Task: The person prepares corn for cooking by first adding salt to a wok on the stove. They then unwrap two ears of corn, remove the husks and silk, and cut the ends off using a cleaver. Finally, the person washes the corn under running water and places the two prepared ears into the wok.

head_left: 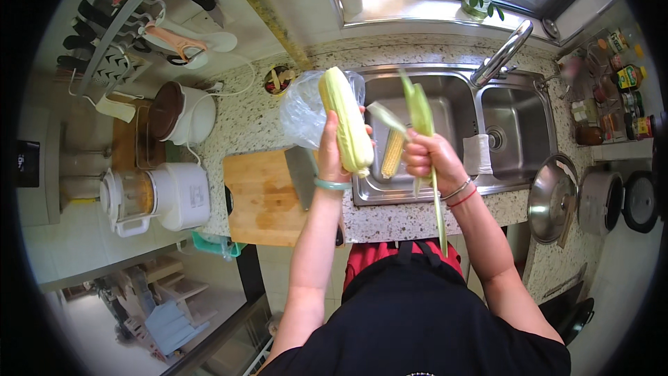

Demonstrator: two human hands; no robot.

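Observation:
My left hand is wrapped round an ear of corn, still covered in pale green husk and held upright beside the sink. To its right, my right hand is closed on a bunch of loose green corn husks; one long strip hangs down past my wrist. Between the two hands a husked yellow cob lies in the larger basin of the steel sink. Behind the left hand sits a crumpled clear plastic bag. A cleaver rests on the wooden cutting board, partly hidden by my left forearm.
A faucet arches over the sink, and a white cloth hangs on the divider. A steel bowl stands at the right. White appliances line the left counter. A small bowl of scraps sits behind the board.

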